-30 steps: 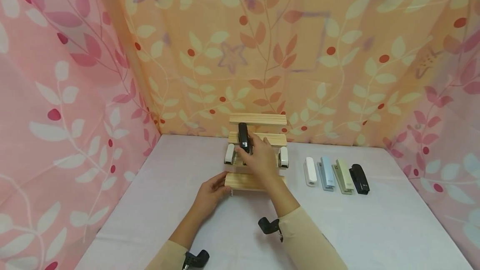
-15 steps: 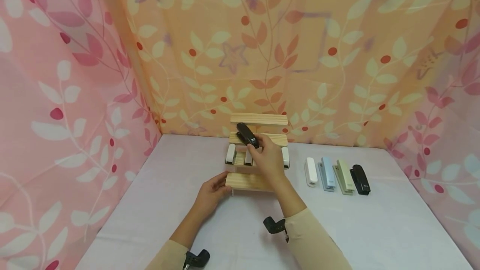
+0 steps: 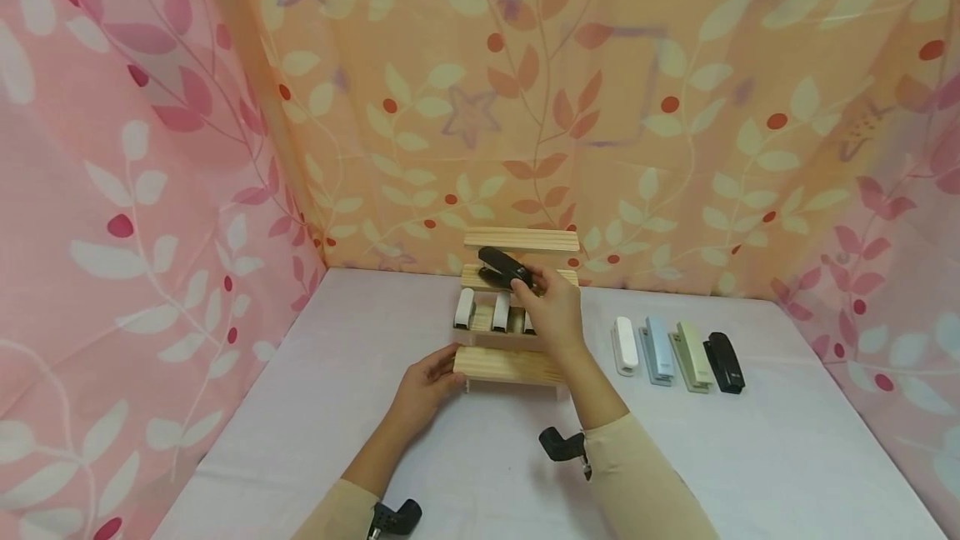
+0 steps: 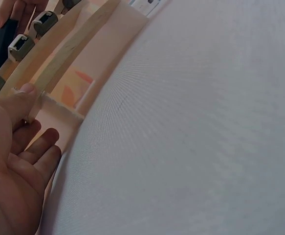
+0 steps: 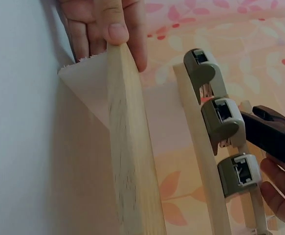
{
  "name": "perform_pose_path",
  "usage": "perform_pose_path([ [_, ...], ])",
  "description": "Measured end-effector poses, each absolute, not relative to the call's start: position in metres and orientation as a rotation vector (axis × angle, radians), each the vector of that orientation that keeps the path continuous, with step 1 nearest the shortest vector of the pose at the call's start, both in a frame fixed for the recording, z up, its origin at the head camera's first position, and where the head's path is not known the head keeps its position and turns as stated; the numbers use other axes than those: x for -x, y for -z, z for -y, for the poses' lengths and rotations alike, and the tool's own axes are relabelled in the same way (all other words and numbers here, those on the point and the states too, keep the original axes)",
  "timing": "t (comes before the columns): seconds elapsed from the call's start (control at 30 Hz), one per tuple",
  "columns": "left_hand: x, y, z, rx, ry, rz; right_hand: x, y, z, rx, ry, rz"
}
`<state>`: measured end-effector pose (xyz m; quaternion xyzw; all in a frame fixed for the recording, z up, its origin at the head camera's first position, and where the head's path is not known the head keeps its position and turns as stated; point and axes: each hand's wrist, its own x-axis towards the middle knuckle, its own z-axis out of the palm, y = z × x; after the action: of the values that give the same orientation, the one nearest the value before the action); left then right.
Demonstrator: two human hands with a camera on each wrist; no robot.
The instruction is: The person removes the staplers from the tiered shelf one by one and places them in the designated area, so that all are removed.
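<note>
A stepped wooden rack (image 3: pixel 510 363) with light boards stands at the middle back of the table. My left hand (image 3: pixel 423 390) grips the left end of its lowest board, thumb on the wood in the left wrist view. My right hand (image 3: pixel 555 311) pinches a black stapler (image 3: pixel 506 267) by its near end, above the rack's upper boards. The stapler lies at a slant, its far end pointing left. Below it, white staplers (image 3: pixel 464 308) stand in a row on the second board; my right hand partly hides the row in the head view. The right wrist view shows their grey-green undersides (image 5: pixel 219 123).
To the right on the white-covered table (image 3: pixel 787 457) lie a white stapler (image 3: pixel 624 346), a light blue stapler (image 3: pixel 659 350), a pale green stapler (image 3: pixel 693 358) and another black stapler (image 3: pixel 725 363). Patterned cloth (image 3: pixel 525 107) hangs behind and at both sides.
The black stapler has turned from near lengthwise to a slant, its near end swinging right. My right hand has shifted right, uncovering more of the white staplers. My left hand stays on the board.
</note>
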<state>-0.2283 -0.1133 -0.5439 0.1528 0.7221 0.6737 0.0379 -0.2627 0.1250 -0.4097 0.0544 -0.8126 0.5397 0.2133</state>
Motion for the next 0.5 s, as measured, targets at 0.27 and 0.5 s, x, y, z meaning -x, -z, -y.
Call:
perform_pose_path([
  [0.27,0.226,0.541,0.112,-0.475,-2.069,-2.219,0.254,0.404,-0.141,-0.186,-1.461,2.242],
  [0.5,0.227,0.543,0.113,-0.436,-2.054,-2.237,0.246,0.396,-0.157,-0.196,-1.325,2.213],
])
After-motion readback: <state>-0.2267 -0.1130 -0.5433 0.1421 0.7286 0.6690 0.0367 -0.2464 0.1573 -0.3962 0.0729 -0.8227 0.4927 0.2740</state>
